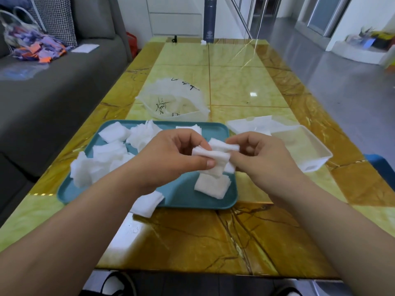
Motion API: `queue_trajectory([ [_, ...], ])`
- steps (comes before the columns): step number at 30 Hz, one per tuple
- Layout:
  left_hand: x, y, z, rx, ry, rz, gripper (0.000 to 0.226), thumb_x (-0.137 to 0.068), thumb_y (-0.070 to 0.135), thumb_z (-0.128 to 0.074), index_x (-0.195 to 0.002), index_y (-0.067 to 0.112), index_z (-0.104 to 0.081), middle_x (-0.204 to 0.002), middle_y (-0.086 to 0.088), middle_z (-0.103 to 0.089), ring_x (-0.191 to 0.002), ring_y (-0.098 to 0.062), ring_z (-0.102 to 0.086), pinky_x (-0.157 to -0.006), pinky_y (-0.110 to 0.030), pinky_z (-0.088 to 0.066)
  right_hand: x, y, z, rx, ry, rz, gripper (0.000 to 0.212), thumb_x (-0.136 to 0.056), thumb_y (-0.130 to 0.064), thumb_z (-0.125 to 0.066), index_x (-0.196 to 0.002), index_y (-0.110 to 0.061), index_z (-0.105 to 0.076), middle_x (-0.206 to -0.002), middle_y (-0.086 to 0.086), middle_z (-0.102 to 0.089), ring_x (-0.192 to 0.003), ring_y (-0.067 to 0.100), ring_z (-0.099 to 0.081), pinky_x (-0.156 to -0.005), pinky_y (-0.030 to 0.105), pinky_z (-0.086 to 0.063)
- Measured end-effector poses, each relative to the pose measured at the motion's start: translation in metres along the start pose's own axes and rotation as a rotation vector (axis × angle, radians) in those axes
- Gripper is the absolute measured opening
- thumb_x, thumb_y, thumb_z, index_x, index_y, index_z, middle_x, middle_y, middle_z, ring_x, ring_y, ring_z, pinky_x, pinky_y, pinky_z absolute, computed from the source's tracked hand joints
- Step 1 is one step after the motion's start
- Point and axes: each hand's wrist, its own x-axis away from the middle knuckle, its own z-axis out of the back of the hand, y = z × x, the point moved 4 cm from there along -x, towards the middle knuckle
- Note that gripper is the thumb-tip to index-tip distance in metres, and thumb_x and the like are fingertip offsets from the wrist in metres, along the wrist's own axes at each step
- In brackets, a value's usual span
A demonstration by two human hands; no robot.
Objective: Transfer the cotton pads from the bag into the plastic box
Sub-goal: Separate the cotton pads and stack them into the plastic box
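Note:
My left hand (171, 154) and my right hand (260, 154) together pinch a small stack of white cotton pads (213, 157) above the teal tray (181, 193). Several loose piles of cotton pads (102, 159) lie spread over the tray, and another stack (211, 185) rests just under my hands. One pile (147, 204) hangs over the tray's front edge. The translucent bag (175, 101) with black writing lies open behind the tray. The white plastic box (310, 152) stands to the right of the tray, with its lid (250, 124) lying behind it.
A dark flask (209, 20) stands at the far end of the yellow marble table (213, 236). A grey sofa (53, 88) runs along the left with a bag of coloured scraps (32, 43) on it. A blue stool corner (382, 165) shows at the right.

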Motion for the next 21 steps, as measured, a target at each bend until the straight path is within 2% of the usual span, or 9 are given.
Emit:
queue_trajectory([
  [2,-0.001,0.001,-0.004,0.018,0.030,-0.019,0.021,-0.077,-0.002,-0.085,-0.088,0.011,-0.074,-0.082,-0.002,-0.075,-0.075,-0.009,-0.067,-0.072,-0.022,-0.056,0.003,-0.004,-0.004,-0.056,-0.087,0.002,0.024,-0.093,-0.002,-0.072,-0.111,-0.018,-0.076,-0.096,0.002,-0.082,-0.094,0.019,-0.079,-0.089,0.044,-0.064],
  [4,-0.002,0.000,-0.006,0.031,0.059,-0.023,0.020,-0.076,-0.001,-0.086,-0.090,0.008,-0.074,-0.084,-0.004,-0.076,-0.073,-0.008,-0.069,-0.070,-0.019,-0.054,0.006,-0.008,-0.007,-0.103,-0.134,0.008,0.024,-0.096,-0.002,-0.070,-0.116,-0.014,-0.075,-0.098,0.002,-0.083,-0.095,0.017,-0.079,-0.087,0.037,-0.065],
  [6,-0.003,-0.002,-0.005,0.047,0.087,-0.019,0.021,-0.076,0.001,-0.087,-0.093,0.008,-0.075,-0.091,-0.010,-0.078,-0.081,-0.016,-0.074,-0.075,-0.026,-0.058,0.007,-0.010,-0.006,-0.137,-0.139,0.011,0.024,-0.097,-0.001,-0.068,-0.117,-0.013,-0.074,-0.098,0.002,-0.083,-0.094,0.016,-0.079,-0.086,0.033,-0.065],
  [9,-0.003,-0.002,-0.007,0.086,0.093,-0.001,0.021,-0.076,0.004,-0.088,-0.094,0.009,-0.077,-0.102,-0.021,-0.077,-0.100,-0.040,-0.073,-0.090,-0.046,-0.062,0.007,-0.010,-0.005,-0.183,-0.135,-0.005,0.024,-0.097,0.001,-0.067,-0.118,-0.011,-0.074,-0.099,0.003,-0.083,-0.095,0.018,-0.079,-0.087,0.032,-0.064],
  [13,-0.003,-0.001,-0.011,0.136,0.101,0.035,0.022,-0.077,0.001,-0.086,-0.095,0.007,-0.077,-0.108,-0.029,-0.073,-0.108,-0.048,-0.067,-0.097,-0.053,-0.057,0.006,-0.010,-0.005,-0.171,-0.116,0.018,0.025,-0.096,0.001,-0.069,-0.115,-0.014,-0.075,-0.099,0.001,-0.083,-0.097,0.016,-0.079,-0.090,0.034,-0.064],
  [18,-0.005,-0.004,-0.011,0.125,0.155,0.047,0.021,-0.076,0.003,-0.087,-0.091,0.009,-0.076,-0.105,-0.027,-0.074,-0.104,-0.045,-0.071,-0.097,-0.056,-0.057,0.005,-0.012,-0.004,-0.241,-0.147,0.011,0.026,-0.096,0.004,-0.067,-0.116,-0.011,-0.074,-0.101,0.006,-0.083,-0.099,0.020,-0.079,-0.091,0.036,-0.064],
  [21,-0.005,-0.005,-0.011,0.090,0.176,0.036,0.023,-0.076,0.008,-0.089,-0.090,0.006,-0.072,-0.100,-0.025,-0.075,-0.088,-0.030,-0.073,-0.091,-0.052,-0.059,0.007,-0.014,-0.003,-0.244,-0.217,0.014,0.038,-0.089,0.008,-0.072,-0.121,-0.012,-0.072,-0.104,0.006,-0.082,-0.101,0.019,-0.078,-0.089,0.031,-0.062],
])
